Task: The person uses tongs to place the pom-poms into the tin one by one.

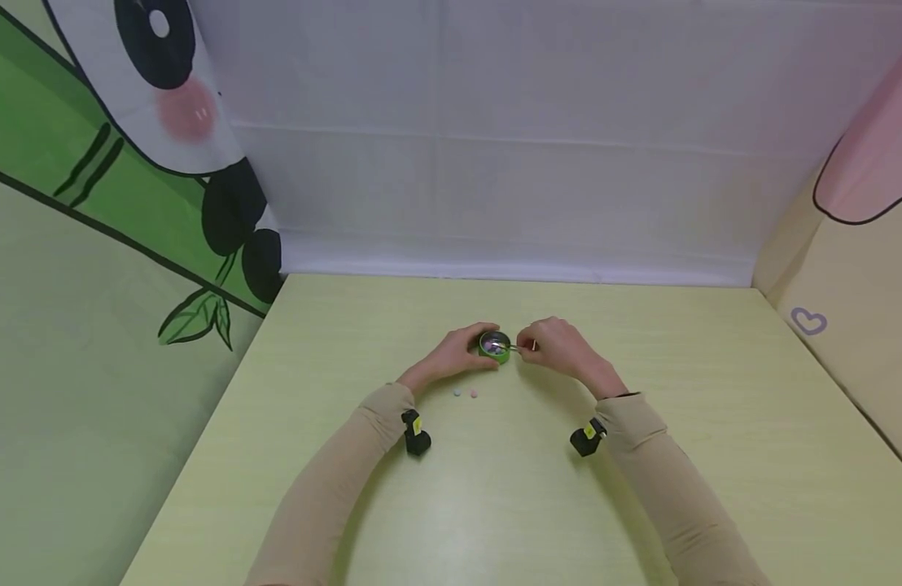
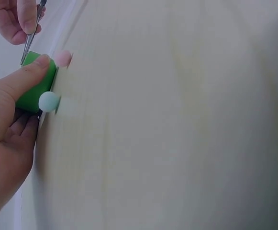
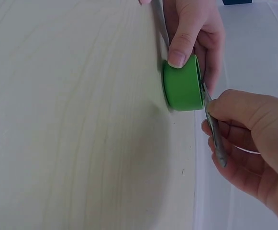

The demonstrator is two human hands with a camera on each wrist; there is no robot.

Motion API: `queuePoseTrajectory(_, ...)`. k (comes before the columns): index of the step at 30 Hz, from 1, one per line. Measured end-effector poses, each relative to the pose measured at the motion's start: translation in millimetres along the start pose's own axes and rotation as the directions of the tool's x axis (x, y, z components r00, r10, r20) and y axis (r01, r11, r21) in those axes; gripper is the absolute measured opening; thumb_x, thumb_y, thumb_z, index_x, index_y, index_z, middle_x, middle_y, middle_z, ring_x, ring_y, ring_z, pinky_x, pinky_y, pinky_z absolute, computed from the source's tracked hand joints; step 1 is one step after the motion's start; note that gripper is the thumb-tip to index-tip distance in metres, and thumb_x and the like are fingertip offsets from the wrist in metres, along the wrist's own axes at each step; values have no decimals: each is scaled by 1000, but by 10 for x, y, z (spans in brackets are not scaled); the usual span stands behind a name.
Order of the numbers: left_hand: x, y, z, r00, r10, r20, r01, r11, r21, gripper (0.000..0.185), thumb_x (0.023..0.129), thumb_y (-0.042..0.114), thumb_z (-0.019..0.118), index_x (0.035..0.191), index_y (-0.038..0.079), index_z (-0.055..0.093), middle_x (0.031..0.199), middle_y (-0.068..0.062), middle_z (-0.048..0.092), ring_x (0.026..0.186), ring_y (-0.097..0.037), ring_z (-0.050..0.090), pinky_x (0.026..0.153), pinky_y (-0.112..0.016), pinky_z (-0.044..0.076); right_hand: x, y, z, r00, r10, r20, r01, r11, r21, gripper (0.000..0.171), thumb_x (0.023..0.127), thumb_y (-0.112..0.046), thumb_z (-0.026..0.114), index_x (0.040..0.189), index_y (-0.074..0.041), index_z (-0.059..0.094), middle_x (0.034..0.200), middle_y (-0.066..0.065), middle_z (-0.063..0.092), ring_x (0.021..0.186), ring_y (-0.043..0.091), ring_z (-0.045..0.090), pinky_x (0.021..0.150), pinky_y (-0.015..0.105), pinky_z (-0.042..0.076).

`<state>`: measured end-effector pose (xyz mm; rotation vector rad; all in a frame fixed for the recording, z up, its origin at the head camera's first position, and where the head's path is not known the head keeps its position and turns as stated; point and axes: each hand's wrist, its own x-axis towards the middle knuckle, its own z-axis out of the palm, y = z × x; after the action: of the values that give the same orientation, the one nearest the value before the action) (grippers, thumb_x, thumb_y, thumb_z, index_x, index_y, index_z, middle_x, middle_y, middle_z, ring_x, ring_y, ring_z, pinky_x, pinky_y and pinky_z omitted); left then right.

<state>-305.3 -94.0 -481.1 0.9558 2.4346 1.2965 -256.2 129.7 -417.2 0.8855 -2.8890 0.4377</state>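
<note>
A small round green cup (image 3: 183, 88) stands on the table, its shiny grey inside visible in the head view. My left hand (image 1: 460, 351) holds it from the left, thumb on the near side and fingers round the far side. From the right, my right hand (image 1: 559, 345) pinches metal tweezers (image 3: 216, 132) between thumb and fingers, and their tips reach into the cup's mouth. What lies inside the cup is too small to make out. Just in front of the cup are two little balls on the table, one pale blue-green (image 2: 49, 102) and one pink (image 2: 62, 58).
The pale wooden table (image 1: 495, 505) extends on all sides of the hands. A white cloth (image 1: 510, 195) hangs behind its far edge, and printed panels stand left and right. Each wrist carries a small black camera (image 1: 417, 435).
</note>
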Motion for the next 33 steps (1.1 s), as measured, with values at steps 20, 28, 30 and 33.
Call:
queuePoseTrajectory(20, -56, -8, -47, 998, -18, 55, 19, 1000, -19, 76, 84, 20, 80, 149, 10, 41, 148, -10, 52, 136, -25, 51, 117, -38, 41, -161, -173, -11, 1000, 11, -4, -11, 1000, -3, 10, 87, -8, 65, 83, -11, 74, 75, -3, 69, 63, 5, 52, 57, 18, 43)
queuePoseTrajectory(28, -65, -22, -85, 997, -11, 73, 11, 1000, -8, 77, 83, 21, 80, 149, 9, 42, 150, -10, 50, 137, -26, 50, 119, -38, 38, -348, -332, 55, 997, -70, -18, 70, 997, -26, 7, 87, -8, 68, 84, -12, 73, 71, -6, 63, 63, 3, 46, 56, 15, 38)
queuePoseTrajectory(30, -70, -37, -92, 997, -7, 75, 7, 1000, 3, 78, 83, 22, 81, 149, 9, 42, 150, -10, 50, 138, -26, 49, 119, -39, 38, -382, -372, 81, 996, -90, -15, 90, 995, -38, 7, 87, -8, 69, 83, -13, 72, 70, -6, 61, 62, 2, 44, 56, 15, 36)
queuePoseTrajectory(33, -80, -56, -100, 997, -4, 78, 3, 1000, 16, 78, 83, 24, 81, 149, 10, 42, 150, -10, 51, 137, -26, 50, 119, -39, 38, -402, -433, 122, 993, -114, -8, 114, 992, -53, 8, 87, -8, 69, 81, -14, 70, 70, -7, 59, 63, 2, 42, 57, 14, 34)
